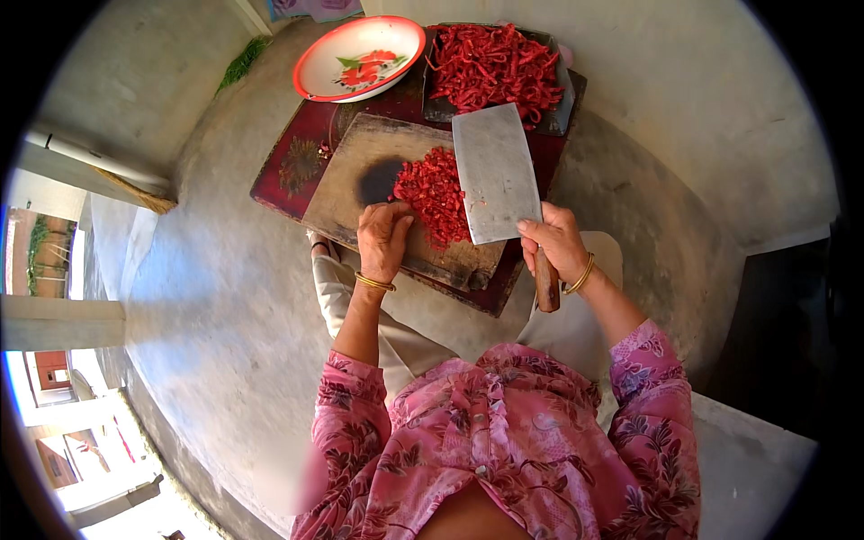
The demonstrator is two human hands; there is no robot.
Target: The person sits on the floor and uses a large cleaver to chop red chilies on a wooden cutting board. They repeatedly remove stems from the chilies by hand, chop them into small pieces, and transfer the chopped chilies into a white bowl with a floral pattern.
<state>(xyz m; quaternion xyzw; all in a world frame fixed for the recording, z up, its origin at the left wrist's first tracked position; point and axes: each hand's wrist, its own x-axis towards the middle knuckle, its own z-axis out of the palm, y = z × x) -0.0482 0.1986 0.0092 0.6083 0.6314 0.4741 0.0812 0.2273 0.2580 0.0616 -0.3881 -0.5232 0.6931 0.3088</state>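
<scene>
My right hand point(555, 237) grips the brown wooden handle point(547, 283) of a wide cleaver point(499, 175), my thumb resting against the base of its blade. The broad grey blade lies flat-side up to view, over the right part of a worn wooden chopping board point(344, 162). Beside the blade, on the board, is a heap of chopped red chillies point(435, 196); the blade hides its right side. My left hand point(383, 236) is at the board's near edge, fingers curled, close to the heap's lower left. Whether it pinches a small piece cannot be made out.
The board sits on a low dark-red table point(287, 165). Behind it stand a red-rimmed enamel basin point(324, 61) with a flower pattern and a dark tray point(439, 108) heaped with whole red chillies point(496, 67). A wall point(688, 101) rises at the right; a straw broom point(152, 199) is at left.
</scene>
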